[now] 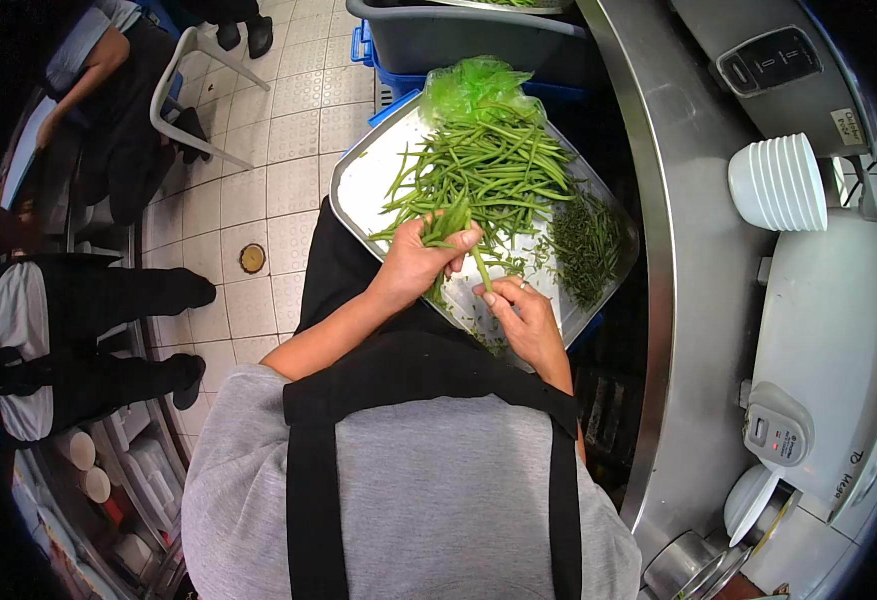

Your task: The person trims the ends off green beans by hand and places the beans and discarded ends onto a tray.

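Left hand: There we had it, the left hand (pixel 429 258) curled firmly round a bunch of green beans (pixel 449 217) over the tray (pixel 369 172).
Right hand: And the right hand (pixel 524 318) had thumb and fingers pinched on the near end of one bean (pixel 481 265), angled out between both hands.
Bean pile: Just beyond, we saw the loose pile (pixel 504 165) sprawl across the tray, a green plastic bag (pixel 479 88) at its far side.
Trimmings: Right beside it lay a dark heap of trimmings (pixel 586 250)!
Danger: A slackened left grip, we judged, could have spilled the bunch; a careless sweep could have mixed pile and trimmings; a knocked rim could have tipped the tray, its support mostly hidden from us.
Surface: Along our right ran the steel surface (pixel 694 290), carrying stacked white bowls (pixel 777 185).
Room: Leftward, we spotted pale floor tiles (pixel 296 135), a chair (pixel 172 90) and another person (pixel 21 330).
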Tool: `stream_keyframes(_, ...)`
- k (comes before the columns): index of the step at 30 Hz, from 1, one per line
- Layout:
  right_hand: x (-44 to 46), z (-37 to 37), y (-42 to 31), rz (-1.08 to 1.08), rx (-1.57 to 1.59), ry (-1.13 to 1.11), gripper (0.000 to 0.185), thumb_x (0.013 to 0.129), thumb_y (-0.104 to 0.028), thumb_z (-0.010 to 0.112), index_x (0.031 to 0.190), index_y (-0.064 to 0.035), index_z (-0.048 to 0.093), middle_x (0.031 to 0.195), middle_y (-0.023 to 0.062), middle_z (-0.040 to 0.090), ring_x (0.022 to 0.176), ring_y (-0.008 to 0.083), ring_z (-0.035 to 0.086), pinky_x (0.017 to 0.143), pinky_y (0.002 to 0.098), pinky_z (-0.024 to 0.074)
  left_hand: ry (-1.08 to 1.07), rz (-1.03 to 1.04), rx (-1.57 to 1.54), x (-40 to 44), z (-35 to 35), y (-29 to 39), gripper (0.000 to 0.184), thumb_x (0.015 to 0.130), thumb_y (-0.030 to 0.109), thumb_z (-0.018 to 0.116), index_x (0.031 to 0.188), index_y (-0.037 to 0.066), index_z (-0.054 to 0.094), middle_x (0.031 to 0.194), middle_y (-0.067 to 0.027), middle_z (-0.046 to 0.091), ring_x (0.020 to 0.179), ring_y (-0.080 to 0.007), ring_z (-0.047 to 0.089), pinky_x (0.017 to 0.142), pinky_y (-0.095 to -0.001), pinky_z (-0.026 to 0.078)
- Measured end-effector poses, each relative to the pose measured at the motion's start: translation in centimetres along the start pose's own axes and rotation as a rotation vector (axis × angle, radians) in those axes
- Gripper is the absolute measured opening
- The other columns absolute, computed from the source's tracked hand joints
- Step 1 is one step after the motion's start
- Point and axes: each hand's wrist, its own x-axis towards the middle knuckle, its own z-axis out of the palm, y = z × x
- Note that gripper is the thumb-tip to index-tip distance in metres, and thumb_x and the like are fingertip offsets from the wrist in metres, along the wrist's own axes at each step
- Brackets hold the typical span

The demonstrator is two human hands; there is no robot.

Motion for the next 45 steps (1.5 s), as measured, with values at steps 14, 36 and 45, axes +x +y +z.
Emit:
stream_keyframes(14, 0.2, -0.3, 1.5, 0.228, 0.147, 0.141, 0.02, 0.093, -0.014, 0.052, 0.086, 0.0004, 0.064, 0.07, 0.0011, 0.055, 0.059, 0.0084, 0.05, 0.057, 0.0232, 0.0409, -0.015, 0.172, 0.171, -1.7, 1.0, 1.7, 0.013, 0.089, 0.015, 0.066, 0.094, 0.003, 0.065, 0.075, 0.0004, 0.059, 0.064, -0.0069, 0.053, 0.058, -0.0226, 0.043)
stream_keyframes(36, 7.7, 5.6, 1.8, -0.299, -0.569, 0.199, 0.015, 0.081, -0.007, 0.062, 0.094, -0.0107, 0.068, 0.087, 0.0142, 0.059, 0.078, 0.0329, 0.062, 0.069, 0.0433, 0.0502, 0.345, 0.145, -0.327, -1.4, -4.5, 3.7, 0.018, 0.093, 0.021, 0.06, 0.086, 0.007, 0.051, 0.07, -0.0027, 0.051, 0.056, -0.0112, 0.049, 0.052, -0.0251, 0.04)
stream_keyframes(45, 4.0, 3.5, 3.1, -0.223, -0.718, 0.115, 0.009, 0.077, -0.007, 0.069, 0.085, -0.0086, 0.066, 0.087, 0.014, 0.058, 0.074, 0.0332, 0.061, 0.062, 0.0428, 0.0501, 0.054, -0.168, 0.187, -0.8, -4.0, 1.1, 0.015, 0.085, 0.013, 0.069, 0.091, 0.002, 0.061, 0.064, 0.0004, 0.054, 0.05, -0.0053, 0.044, 0.047, -0.022, 0.035)
